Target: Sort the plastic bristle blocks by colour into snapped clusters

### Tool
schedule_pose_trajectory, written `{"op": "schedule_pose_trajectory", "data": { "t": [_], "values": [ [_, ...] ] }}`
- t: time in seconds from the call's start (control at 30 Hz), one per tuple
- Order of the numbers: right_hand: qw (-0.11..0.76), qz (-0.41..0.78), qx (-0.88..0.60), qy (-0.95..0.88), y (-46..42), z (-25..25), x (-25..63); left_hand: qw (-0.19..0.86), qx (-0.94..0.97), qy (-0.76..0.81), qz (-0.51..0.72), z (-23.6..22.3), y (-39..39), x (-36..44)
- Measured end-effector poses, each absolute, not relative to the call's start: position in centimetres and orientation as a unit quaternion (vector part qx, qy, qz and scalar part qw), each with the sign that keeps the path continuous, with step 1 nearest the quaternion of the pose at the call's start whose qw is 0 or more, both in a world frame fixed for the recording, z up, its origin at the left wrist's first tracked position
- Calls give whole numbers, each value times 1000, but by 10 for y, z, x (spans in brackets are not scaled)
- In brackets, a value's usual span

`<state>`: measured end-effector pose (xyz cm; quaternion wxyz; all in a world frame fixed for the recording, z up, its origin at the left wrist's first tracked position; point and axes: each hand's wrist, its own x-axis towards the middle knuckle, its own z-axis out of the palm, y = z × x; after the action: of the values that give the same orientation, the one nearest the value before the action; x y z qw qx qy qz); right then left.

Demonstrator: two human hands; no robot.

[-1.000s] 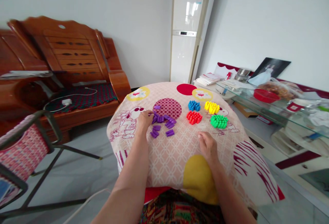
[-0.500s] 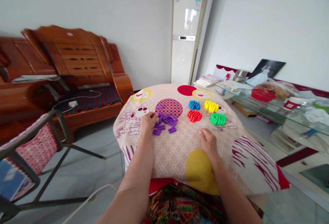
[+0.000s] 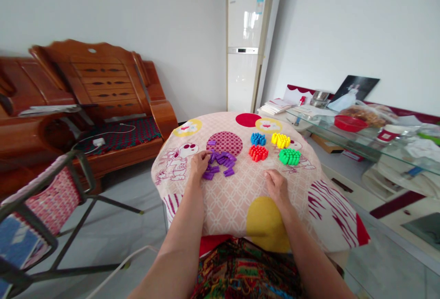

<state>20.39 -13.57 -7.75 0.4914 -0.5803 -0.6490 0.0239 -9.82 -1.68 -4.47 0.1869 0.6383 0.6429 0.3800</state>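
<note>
Small purple pieces [image 3: 225,158] lie loose in a pile on the cloth-covered table [image 3: 223,207]. At the pile's left edge, my left hand [image 3: 199,162] pinches, apparently on one purple piece; its fingertips partly hide it. To the right stand tight groups of similar small pieces: blue [image 3: 258,139], yellow [image 3: 281,140], red [image 3: 258,153] and green [image 3: 289,156]. My right hand [image 3: 277,184] rests closed on the cloth below the red and green groups, fingers curled under, with nothing visible in it. A single purple piece [image 3: 212,143] lies just beyond the pile.
A wooden bench [image 3: 103,84] stands at the back left, with a metal-framed chair [image 3: 51,198] nearer. On the right is a glass-topped cabinet [image 3: 364,141] with a red bowl [image 3: 350,123], papers [image 3: 277,106] and a photo [image 3: 355,92]. A tall white cabinet unit [image 3: 244,79] stands behind the table.
The camera view has shifted slightly. Both hands stay in nearly the same places, and the coloured groups and purple pile look unchanged.
</note>
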Motion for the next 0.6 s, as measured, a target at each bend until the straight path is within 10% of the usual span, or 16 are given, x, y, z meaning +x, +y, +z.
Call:
{"op": "schedule_pose_trajectory", "data": {
  "t": [0.33, 0.6],
  "values": [
    [501, 57, -583, -637, -137, -77, 207, 239, 547, 646, 477, -49, -14, -101],
    [505, 58, -580, -637, -137, -78, 207, 106, 722, 601, 326, -37, -21, -73]
  ]
}}
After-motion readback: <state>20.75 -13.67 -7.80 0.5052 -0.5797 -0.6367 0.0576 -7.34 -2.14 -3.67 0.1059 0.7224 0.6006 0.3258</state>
